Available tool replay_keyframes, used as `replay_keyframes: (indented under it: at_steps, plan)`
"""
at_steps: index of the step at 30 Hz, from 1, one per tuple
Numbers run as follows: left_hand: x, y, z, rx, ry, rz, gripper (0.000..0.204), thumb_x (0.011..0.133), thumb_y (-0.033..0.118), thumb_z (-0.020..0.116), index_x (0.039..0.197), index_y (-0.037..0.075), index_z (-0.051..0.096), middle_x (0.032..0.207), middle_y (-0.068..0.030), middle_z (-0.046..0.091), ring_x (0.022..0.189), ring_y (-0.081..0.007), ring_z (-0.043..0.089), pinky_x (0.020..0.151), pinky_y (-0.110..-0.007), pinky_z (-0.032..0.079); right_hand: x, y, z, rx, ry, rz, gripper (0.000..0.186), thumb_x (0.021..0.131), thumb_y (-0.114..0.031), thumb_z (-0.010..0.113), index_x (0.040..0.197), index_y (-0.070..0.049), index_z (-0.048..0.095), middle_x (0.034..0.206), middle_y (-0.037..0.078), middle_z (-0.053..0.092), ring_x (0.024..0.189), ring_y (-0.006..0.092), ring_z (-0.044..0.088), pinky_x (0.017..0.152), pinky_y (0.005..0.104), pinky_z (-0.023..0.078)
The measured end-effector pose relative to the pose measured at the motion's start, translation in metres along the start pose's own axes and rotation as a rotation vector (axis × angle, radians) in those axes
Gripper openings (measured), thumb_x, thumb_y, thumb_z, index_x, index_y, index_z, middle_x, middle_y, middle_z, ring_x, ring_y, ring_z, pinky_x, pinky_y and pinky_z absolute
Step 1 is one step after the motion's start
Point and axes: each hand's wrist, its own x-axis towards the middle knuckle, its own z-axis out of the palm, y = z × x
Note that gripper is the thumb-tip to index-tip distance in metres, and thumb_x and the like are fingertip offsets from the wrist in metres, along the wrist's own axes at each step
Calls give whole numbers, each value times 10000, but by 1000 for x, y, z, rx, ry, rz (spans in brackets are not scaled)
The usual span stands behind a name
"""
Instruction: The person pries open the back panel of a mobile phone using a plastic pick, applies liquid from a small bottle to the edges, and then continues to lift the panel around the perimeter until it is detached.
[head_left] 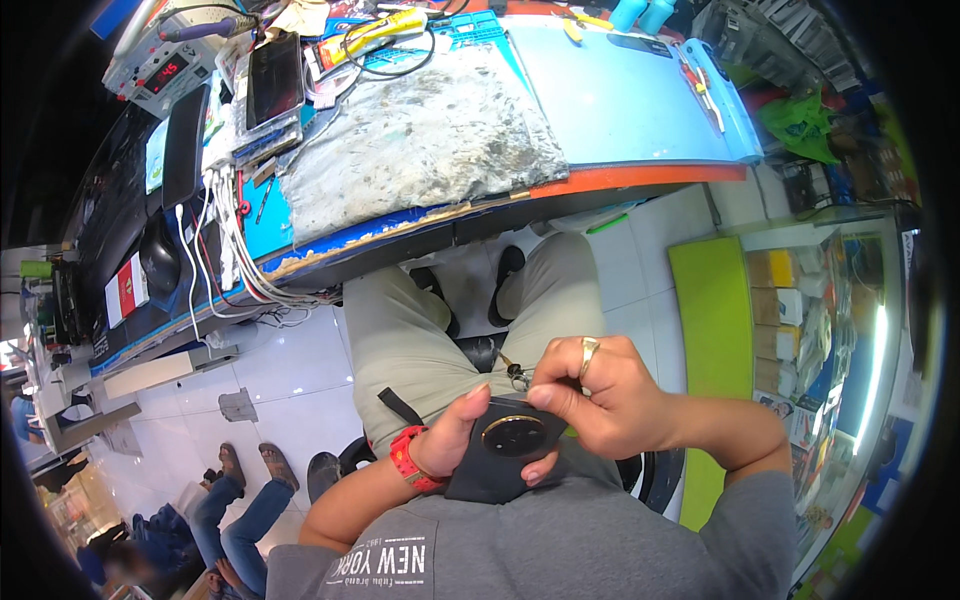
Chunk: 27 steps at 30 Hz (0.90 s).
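My left hand (455, 440) is wrapped round a dark smartphone (482, 478), held low in front of my grey shirt. The phone's back is up and shows a large round camera bump (514, 436) with a gold rim. At the phone's upper edge, my right hand (605, 400) is closed in a pinch, with a gold ring on one finger. What sits between thumb and fingertips is hidden. Right beside those fingertips is a small bunch of metal keys or rings (517, 378); whether the right hand holds it I cannot tell.
Ahead stands a workbench with a stained grey cloth (430, 135) and a light blue mat (620, 95). Phones, cables (228, 235) and a power supply (165, 75) crowd its left. A glass display case (830, 350) is on the right. Another person's legs (235, 520) show at lower left.
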Motion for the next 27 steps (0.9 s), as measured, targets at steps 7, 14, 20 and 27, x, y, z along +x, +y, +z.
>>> replay_keyframes:
  at_steps: [7,14,20,27]
  plan:
    - [-5,1,-4,25,-4,35,973,922,843,227,1290,3,553,963,-142,599,863,-220,569,769,-348,474,-17,20,22,74,225,-39,82,968,-22,634,994,-6,558,782,90,630,607,155,598,547,287,466]
    - [8,7,9,-46,28,-20,1032,907,856,275,1476,11,442,1327,-238,514,867,-191,544,781,-358,468,-4,-6,-44,116,-289,232,143,977,-77,641,1043,15,552,828,92,651,585,161,652,570,302,523]
    - [15,9,11,-64,-19,-25,800,1016,690,309,1386,6,498,1236,-166,613,796,-158,547,716,-311,489,22,-32,-66,-120,-625,377,178,939,-125,667,1001,15,575,727,164,637,714,327,674,652,424,501]
    - [15,4,10,-14,8,-89,811,962,732,361,1312,15,507,1162,-147,592,776,-145,520,720,-307,466,17,-27,-51,-197,-589,216,123,888,-59,661,883,11,560,725,196,623,724,422,637,639,492,482]
